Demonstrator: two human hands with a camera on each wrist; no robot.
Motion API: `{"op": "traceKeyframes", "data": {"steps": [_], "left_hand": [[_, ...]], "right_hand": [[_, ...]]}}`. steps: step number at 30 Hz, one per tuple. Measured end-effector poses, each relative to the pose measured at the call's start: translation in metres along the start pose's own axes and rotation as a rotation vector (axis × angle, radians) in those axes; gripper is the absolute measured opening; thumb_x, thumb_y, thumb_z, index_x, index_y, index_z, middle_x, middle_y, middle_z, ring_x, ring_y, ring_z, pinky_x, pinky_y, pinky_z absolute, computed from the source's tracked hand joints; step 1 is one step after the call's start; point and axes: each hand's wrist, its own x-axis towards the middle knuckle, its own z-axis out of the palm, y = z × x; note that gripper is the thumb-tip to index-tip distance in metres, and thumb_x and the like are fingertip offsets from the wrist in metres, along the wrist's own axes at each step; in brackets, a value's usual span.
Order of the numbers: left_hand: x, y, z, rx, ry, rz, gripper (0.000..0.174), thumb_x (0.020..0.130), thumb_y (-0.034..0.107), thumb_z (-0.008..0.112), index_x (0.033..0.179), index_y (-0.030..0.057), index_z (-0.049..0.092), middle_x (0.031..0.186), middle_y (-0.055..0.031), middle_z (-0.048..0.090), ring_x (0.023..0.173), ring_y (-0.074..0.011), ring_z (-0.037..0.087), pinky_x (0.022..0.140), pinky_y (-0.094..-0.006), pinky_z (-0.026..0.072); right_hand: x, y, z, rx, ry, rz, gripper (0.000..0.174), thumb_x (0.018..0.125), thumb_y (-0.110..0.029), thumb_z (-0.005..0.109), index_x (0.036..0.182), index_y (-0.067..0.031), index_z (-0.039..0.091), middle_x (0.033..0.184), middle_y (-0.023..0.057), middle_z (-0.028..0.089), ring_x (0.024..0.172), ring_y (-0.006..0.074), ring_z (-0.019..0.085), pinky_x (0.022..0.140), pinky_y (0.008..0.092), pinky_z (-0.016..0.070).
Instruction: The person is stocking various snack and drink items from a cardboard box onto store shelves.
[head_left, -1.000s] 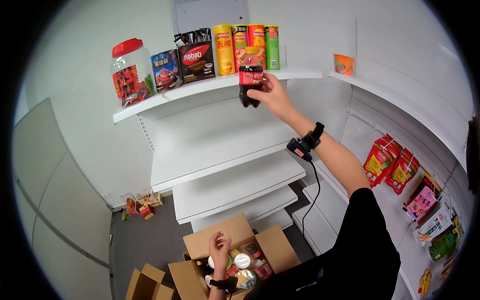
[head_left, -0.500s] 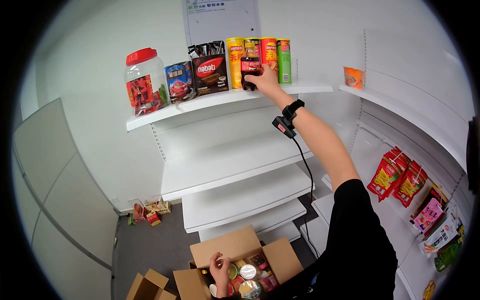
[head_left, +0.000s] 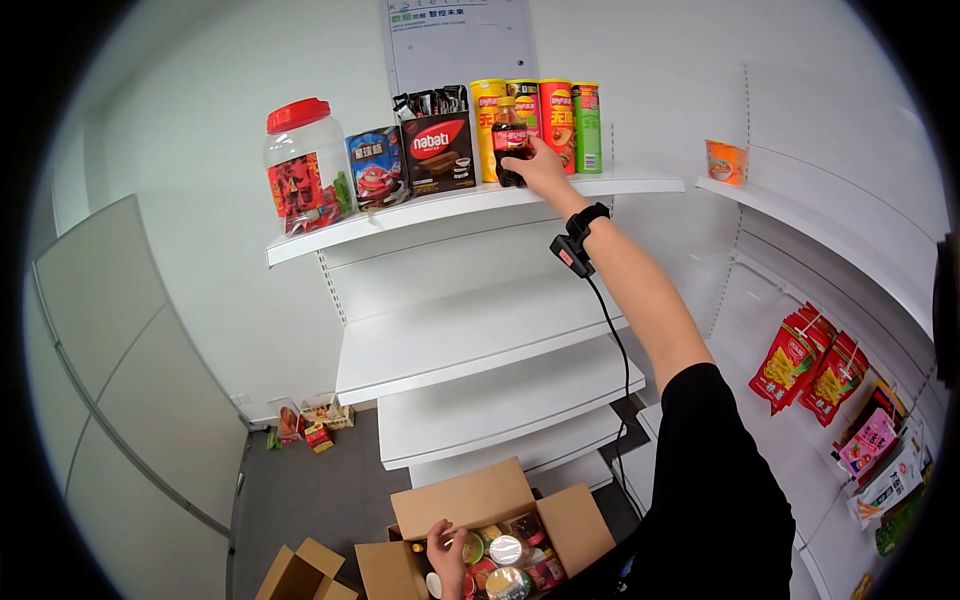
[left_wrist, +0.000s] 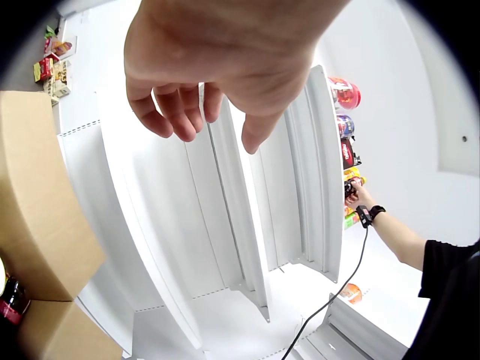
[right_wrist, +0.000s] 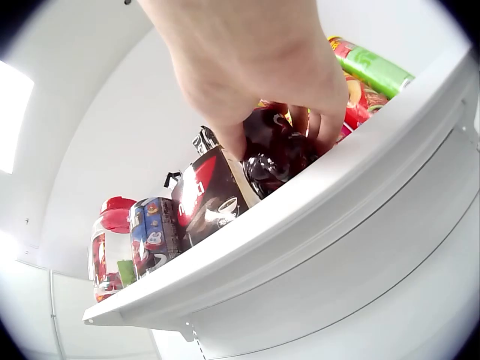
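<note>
My right hand (head_left: 545, 172) grips a small cola bottle (head_left: 509, 140) with a yellow cap and red label. The bottle stands upright at the front of the top shelf (head_left: 420, 208), before the chip canisters (head_left: 556, 125). In the right wrist view, thumb and fingers wrap the bottle's dark lower part (right_wrist: 274, 150), close over the shelf edge. Left of it is a black nabati wafer box (head_left: 438, 150). My left hand (head_left: 446, 552) hovers over an open cardboard box (head_left: 465, 500) of packaged goods, its fingers loosely bent and holding nothing in the left wrist view.
A blue snack bag (head_left: 378, 168) and a red-lidded jar (head_left: 300, 165) share the top shelf. An orange cup (head_left: 726, 162) stands on the right shelf, above hanging red snack bags (head_left: 795, 355). A cable (head_left: 612, 360) trails from the right wrist. Another carton (head_left: 308, 572) sits lower left.
My right hand has carried the cola bottle forward, from in front of the shelf edge to the top shelf before the canisters. My left hand stays above the box. The head view has tilted up.
</note>
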Motion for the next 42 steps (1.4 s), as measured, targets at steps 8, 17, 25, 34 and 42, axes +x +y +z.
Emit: {"op": "traceKeyframes", "data": {"steps": [8,17,25,34,42], "left_hand": [[-0.006,0.016,0.013,0.026,0.008,-0.052,0.040,0.078,0.003,0.071,0.115,-0.0005,0.056,0.108,-0.0085,0.060,0.086,-0.0144,0.058,0.078,-0.0268,0.0475],[-0.006,0.019,0.017,0.017,-0.009,-0.092,0.039,0.078,0.003,0.071,0.114,-0.0008,0.056,0.107,-0.0084,0.060,0.086,-0.0142,0.058,0.077,-0.0258,0.0474],[-0.005,-0.015,-0.009,0.050,-0.008,-0.067,0.042,0.078,0.006,0.071,0.116,-0.0028,0.054,0.107,-0.0089,0.058,0.089,-0.0144,0.056,0.072,-0.0258,0.0494],[-0.004,-0.031,-0.012,0.063,-0.031,-0.132,0.040,0.079,0.008,0.071,0.114,-0.0021,0.056,0.108,-0.0088,0.058,0.091,-0.0161,0.056,0.075,-0.0271,0.0486],[-0.007,-0.034,-0.004,0.175,-0.103,-0.181,0.034,0.084,0.011,0.068,0.114,-0.0004,0.057,0.106,-0.0082,0.060,0.093,-0.0169,0.058,0.080,-0.0282,0.0488]], "right_hand": [[0.003,0.010,0.004,-0.016,-0.032,0.011,0.061,0.071,-0.031,0.076,0.119,-0.0001,0.054,0.108,0.0152,0.066,0.099,0.0271,0.064,0.086,0.0348,0.0484],[-0.001,0.002,0.007,-0.069,-0.005,0.025,0.059,0.072,-0.031,0.075,0.118,-0.0002,0.054,0.106,0.0131,0.067,0.096,0.0259,0.064,0.084,0.0340,0.0487],[-0.015,0.019,0.011,0.273,0.151,0.009,0.065,0.076,-0.029,0.077,0.120,0.0086,0.049,0.105,0.0133,0.065,0.093,0.0178,0.063,0.082,0.0313,0.0495],[-0.120,0.015,-0.021,0.448,0.154,0.210,0.054,0.083,-0.030,0.070,0.122,0.0021,0.050,0.113,0.0110,0.058,0.102,0.0158,0.056,0.084,0.0289,0.0466],[-0.343,0.086,-0.030,0.352,-0.219,0.925,0.050,0.085,-0.033,0.063,0.124,-0.0039,0.051,0.111,0.0073,0.057,0.099,0.0168,0.056,0.080,0.0329,0.0472]]}}
